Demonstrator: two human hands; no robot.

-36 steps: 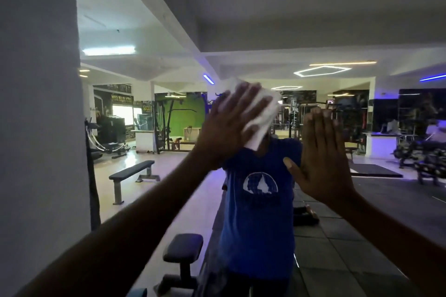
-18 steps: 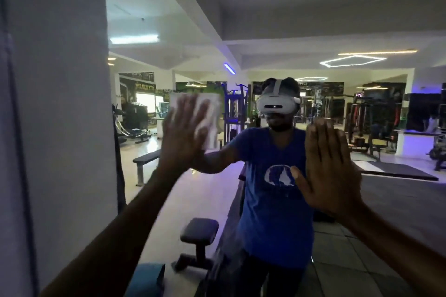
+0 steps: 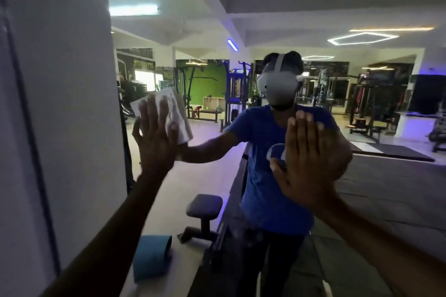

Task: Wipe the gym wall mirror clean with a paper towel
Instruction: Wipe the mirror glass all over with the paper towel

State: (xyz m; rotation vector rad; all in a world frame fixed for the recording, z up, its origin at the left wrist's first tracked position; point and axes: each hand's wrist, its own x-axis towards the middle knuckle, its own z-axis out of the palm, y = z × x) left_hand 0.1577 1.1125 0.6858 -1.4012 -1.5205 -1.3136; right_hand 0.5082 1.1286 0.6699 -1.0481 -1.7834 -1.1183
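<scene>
The big wall mirror point(image 3: 265, 19) carries everything here. A white paper towel point(image 3: 177, 113) lies flat on the glass, near the mirror's left edge. The left hand point(image 3: 156, 137) presses the towel to the glass with straight fingers point(image 3: 151, 109). To the right of the towel, well apart from it, the right hand point(image 3: 311, 159) rests flat on the mirror too, with its fingers pointing up.

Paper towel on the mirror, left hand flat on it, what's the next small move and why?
Probably sweep the paper towel back toward the right across the glass. The left hand presses it flat near the mirror's left edge, beside the white wall, so little glass is left that way. The right hand rests open on the mirror, which should steady the stroke.
</scene>
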